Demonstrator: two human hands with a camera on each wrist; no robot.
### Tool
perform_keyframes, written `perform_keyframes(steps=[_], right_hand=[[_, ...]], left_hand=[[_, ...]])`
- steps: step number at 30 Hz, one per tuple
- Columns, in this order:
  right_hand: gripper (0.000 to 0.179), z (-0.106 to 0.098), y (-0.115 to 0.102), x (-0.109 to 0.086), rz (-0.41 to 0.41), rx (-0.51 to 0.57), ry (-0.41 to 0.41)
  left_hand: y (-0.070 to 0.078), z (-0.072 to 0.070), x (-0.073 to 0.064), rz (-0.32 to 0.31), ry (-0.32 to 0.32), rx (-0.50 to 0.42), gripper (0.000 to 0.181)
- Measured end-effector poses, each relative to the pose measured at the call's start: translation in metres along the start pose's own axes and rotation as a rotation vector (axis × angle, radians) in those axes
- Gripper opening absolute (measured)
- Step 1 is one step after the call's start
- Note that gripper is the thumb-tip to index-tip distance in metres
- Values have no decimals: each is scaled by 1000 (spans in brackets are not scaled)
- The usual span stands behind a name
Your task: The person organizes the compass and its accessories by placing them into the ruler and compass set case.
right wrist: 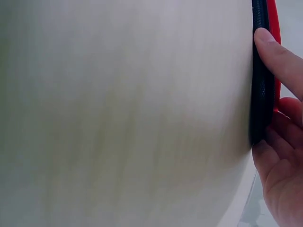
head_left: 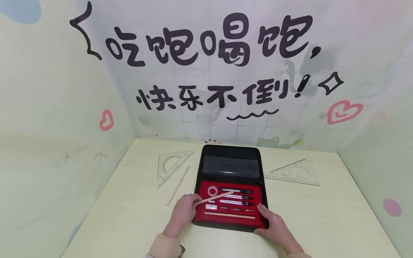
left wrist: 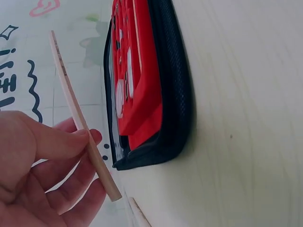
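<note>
My left hand (head_left: 184, 212) pinches a plain wooden pencil (head_left: 217, 197) between thumb and fingers, tilted over the left side of an open black zip case (head_left: 226, 226). In the left wrist view, small dark print shows near the far end of this pencil (left wrist: 71, 97). The case's red tray (head_left: 230, 186) holds compasses (head_left: 237, 202), a round clear piece (head_left: 212, 190), small parts and another pencil (head_left: 229, 215) lying along the front. My right hand (head_left: 276, 226) grips the case's front right corner, thumb on the front edge and fingers along the right side.
A third pencil (head_left: 178, 185) lies on the table left of the case. One clear set square (head_left: 164, 168) lies behind it, and a second set square (head_left: 298, 175) right of the case. Printed cloth walls (head_left: 206, 125) enclose the table's back and sides.
</note>
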State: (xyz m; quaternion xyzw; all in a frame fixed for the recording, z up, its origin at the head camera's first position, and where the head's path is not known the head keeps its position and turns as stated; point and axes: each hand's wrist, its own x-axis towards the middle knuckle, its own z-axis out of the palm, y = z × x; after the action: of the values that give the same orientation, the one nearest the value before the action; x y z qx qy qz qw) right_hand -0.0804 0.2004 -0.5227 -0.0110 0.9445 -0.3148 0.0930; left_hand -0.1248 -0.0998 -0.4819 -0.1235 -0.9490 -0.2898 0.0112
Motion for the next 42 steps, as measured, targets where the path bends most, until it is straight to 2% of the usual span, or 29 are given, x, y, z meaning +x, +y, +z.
perform_keyframes(steps=[5, 14, 23, 35, 42], right_hand=[[82, 0, 0, 0, 1, 8, 0], [83, 0, 1, -1, 2, 12, -10], [83, 1, 2, 0, 6, 16, -16], [82, 0, 2, 0, -4, 19, -7], [81, 0, 2, -1, -10, 28, -6]], left_hand=[[6, 5, -1, 22, -33, 9, 15], [22, 18, -1, 121, -71, 50, 18], [37, 32, -2, 158, -112, 88, 18], [39, 44, 1, 162, -144, 130, 22], [38, 49, 1, 183, -127, 143, 22]])
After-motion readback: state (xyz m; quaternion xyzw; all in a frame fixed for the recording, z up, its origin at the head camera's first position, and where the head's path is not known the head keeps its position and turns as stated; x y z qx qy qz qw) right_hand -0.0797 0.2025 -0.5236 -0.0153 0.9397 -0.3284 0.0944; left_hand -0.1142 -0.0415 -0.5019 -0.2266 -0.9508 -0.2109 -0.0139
